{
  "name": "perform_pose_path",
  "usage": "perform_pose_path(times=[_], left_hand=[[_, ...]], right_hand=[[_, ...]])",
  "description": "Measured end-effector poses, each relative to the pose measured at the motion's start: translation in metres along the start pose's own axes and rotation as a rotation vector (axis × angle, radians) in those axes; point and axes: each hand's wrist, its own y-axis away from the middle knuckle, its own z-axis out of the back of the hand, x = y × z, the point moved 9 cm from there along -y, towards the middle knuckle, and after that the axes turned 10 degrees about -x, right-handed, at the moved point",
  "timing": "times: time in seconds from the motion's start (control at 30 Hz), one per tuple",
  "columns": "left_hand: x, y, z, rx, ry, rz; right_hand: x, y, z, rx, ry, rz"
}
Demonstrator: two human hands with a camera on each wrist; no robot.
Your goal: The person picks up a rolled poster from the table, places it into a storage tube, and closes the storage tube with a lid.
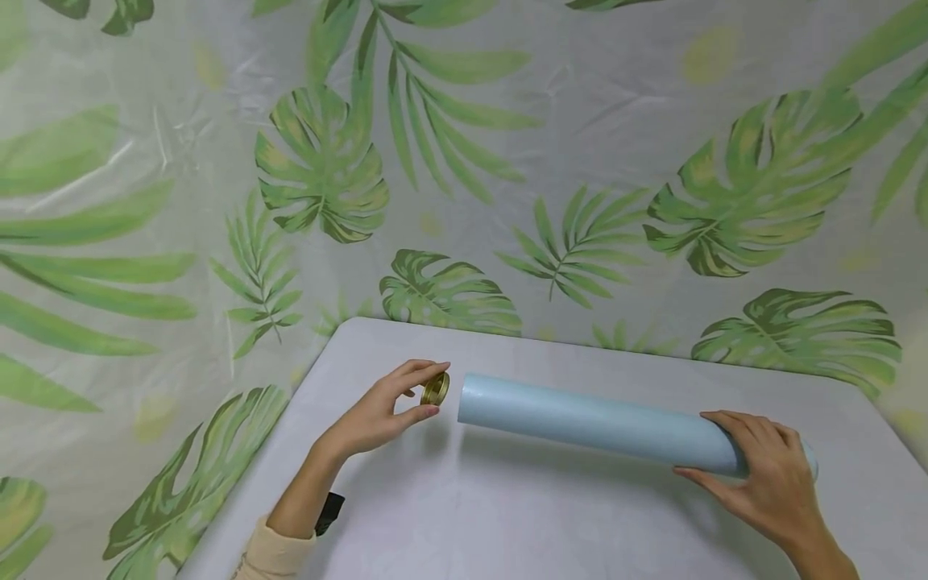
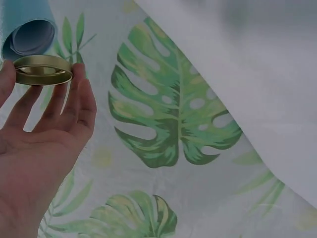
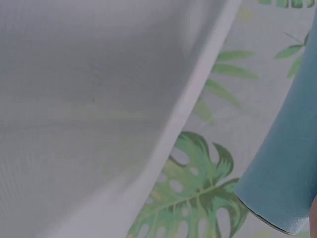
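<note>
A long light-blue cardboard tube [image 1: 594,419] is held nearly level above the table. My right hand [image 1: 772,475] grips it near its right end, thumb below and fingers over the top. Between the thumb and fingers of my left hand [image 1: 380,411] is a round gold metal lid [image 1: 435,389], just left of the tube's open end and apart from it in the head view. Inside that open end, the left wrist view shows rolled white paper [image 2: 33,38]. In the right wrist view the tube [image 3: 282,183] shows at the right edge, with only a sliver of my hand.
Beneath both hands lies a white table [image 1: 507,515] with rounded far corners. Behind it hangs a pale sheet [image 1: 449,225] printed with green leaves. A black strap or device [image 1: 329,514] sits at the left wrist by a beige sleeve [image 1: 275,552].
</note>
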Motion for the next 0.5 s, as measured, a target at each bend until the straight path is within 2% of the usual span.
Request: perform_pose_path(times=[0.2, 0.5], left_hand=[[-0.012, 0.000, -0.005, 0.007, 0.014, -0.030], [-0.017, 0.001, -0.015, 0.012, 0.069, -0.067]], right_hand=[[0.001, 0.002, -0.003, 0.012, -0.007, -0.007], [0.003, 0.002, -0.007, 0.030, -0.040, -0.023]])
